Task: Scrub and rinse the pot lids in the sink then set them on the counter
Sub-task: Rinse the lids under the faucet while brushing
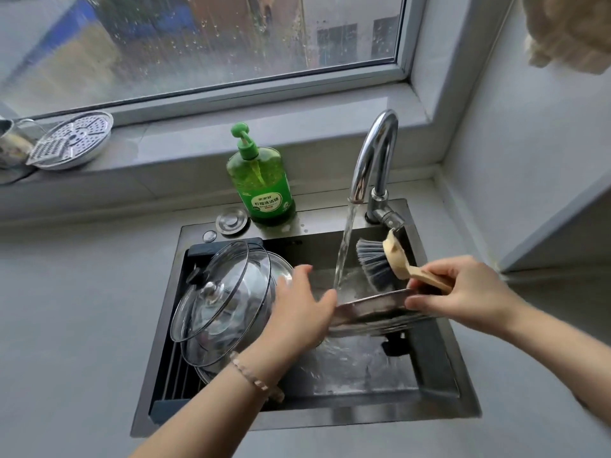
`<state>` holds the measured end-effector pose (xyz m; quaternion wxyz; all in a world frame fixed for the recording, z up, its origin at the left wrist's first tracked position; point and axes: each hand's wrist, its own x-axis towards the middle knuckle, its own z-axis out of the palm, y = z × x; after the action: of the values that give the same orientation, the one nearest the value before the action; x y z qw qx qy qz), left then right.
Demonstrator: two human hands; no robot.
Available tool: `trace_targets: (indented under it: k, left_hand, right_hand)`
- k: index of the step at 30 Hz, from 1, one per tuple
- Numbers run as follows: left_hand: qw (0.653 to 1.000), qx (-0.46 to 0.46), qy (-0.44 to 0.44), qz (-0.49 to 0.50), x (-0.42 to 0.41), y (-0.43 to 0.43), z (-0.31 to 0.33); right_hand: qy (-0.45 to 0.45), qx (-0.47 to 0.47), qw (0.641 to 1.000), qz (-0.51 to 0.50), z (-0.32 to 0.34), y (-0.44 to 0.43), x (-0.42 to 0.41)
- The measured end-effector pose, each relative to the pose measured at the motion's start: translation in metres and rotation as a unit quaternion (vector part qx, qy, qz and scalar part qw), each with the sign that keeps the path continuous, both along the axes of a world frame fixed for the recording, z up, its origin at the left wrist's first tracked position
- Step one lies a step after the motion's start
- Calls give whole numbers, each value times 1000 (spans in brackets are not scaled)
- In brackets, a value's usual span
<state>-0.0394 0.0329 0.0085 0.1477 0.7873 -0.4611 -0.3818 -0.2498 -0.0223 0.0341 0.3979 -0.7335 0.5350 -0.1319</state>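
A steel pot lid [373, 307] is held level over the sink basin [363, 375], under water running from the faucet [373, 160]. My left hand [301, 305] holds the lid's left rim, thumb on the edge and fingers spread. My right hand [463, 292] pinches the lid's right rim and also holds the beige handle of a dish brush [383, 262], whose grey bristles point left beside the water stream. Two glass lids [221, 292] lean stacked on the rack in the sink's left half.
A green dish soap bottle [261, 183] stands behind the sink. A round drain stopper [231, 220] lies on the sink's back ledge. On the windowsill at left sits a perforated steel steamer plate [71, 140]. Grey counter [76, 309] surrounds the sink.
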Motion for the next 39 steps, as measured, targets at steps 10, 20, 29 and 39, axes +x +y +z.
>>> trace_targets:
  k: [10,20,29,39]
  left_hand:
    - [961,-160,48,-219,-22,14,-18]
    - [941,-217,224,131,-24,4,-36]
    - [917,-216,247,227,-20,-11,-28]
    - [919,-258,210,212,-12,-20,-17]
  right_hand:
    - [32,21,988,147,22,-20,13]
    - [-206,-6,971,-122,-19,-10,0]
    - [-170,-42,983,-55,-51,8,45]
    - [-177,54,979,-81,-47,-10,53]
